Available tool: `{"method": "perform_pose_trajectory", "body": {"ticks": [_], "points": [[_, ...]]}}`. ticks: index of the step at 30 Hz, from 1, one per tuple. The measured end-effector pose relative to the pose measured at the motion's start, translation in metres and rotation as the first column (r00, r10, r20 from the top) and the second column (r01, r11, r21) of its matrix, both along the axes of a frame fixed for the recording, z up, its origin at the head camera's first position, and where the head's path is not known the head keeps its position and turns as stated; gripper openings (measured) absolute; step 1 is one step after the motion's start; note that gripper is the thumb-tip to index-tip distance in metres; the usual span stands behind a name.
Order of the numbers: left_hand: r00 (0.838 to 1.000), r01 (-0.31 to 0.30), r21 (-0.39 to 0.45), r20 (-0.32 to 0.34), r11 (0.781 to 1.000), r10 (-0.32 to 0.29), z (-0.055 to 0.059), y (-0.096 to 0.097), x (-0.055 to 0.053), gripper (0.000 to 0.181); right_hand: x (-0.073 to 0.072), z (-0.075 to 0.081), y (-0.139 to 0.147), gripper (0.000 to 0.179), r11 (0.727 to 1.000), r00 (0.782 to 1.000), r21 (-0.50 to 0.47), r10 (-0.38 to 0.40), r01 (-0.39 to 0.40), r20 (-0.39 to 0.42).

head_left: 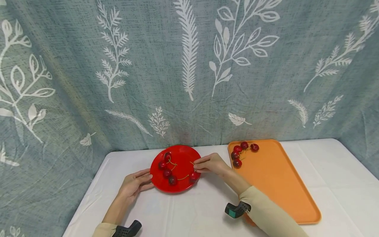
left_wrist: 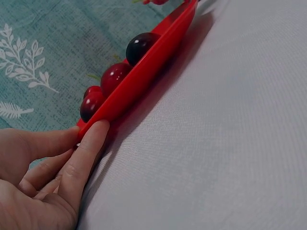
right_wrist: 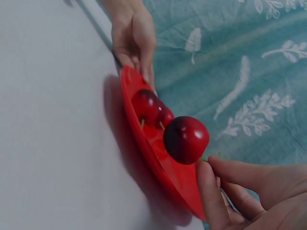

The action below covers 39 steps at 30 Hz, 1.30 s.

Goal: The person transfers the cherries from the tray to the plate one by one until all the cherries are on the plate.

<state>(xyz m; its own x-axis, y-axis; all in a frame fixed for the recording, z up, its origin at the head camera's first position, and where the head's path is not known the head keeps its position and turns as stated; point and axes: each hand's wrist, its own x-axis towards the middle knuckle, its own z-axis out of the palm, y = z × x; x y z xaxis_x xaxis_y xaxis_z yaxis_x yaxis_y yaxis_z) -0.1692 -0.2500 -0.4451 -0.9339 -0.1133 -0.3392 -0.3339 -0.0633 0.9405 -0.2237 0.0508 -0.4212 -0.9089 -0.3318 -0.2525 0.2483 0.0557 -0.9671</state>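
Note:
A red plate (head_left: 182, 155) is on the white-covered table, with several dark red cherries (head_left: 167, 172) along its left and lower part. My left hand (head_left: 132, 184) grips the plate's left rim, thumb above and fingers beneath, as the left wrist view shows. Between thumb and forefinger my right hand (head_left: 214, 164) pinches the green stem of another cherry (right_wrist: 187, 139) over the plate's right side. That cherry hangs close over the plate, below the fingertips in the head view.
An orange tray (head_left: 275, 187) lies to the right, partly under my right forearm. Several more cherries (head_left: 237, 149) sit in its far left corner. White cloth (head_left: 331, 164) covers the table, and a patterned teal curtain (head_left: 160, 82) hangs right behind it.

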Motion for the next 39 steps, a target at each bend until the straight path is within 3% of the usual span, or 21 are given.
{"method": "perform_pose_trajectory", "body": {"ticks": [17, 30, 39], "points": [[1.0, 0.024, -0.03, -0.017, 0.999, -0.024, -0.002, 0.0, 0.0, 0.049, 0.016, -0.011, -0.038, 0.014, 0.992, 0.987, 0.124, 0.011, 0.01, -0.162], [1.0, 0.015, -0.016, -0.016, 1.0, -0.015, -0.002, 0.002, -0.001, 0.049, 0.009, -0.012, -0.055, 0.01, 0.978, 0.967, 0.182, -0.053, 0.101, -0.25], [1.0, 0.018, -0.037, -0.012, 0.999, -0.018, -0.001, 0.0, 0.0, 0.05, 0.006, -0.011, -0.059, 0.008, 0.969, 0.966, 0.215, -0.066, 0.122, -0.249]]}}
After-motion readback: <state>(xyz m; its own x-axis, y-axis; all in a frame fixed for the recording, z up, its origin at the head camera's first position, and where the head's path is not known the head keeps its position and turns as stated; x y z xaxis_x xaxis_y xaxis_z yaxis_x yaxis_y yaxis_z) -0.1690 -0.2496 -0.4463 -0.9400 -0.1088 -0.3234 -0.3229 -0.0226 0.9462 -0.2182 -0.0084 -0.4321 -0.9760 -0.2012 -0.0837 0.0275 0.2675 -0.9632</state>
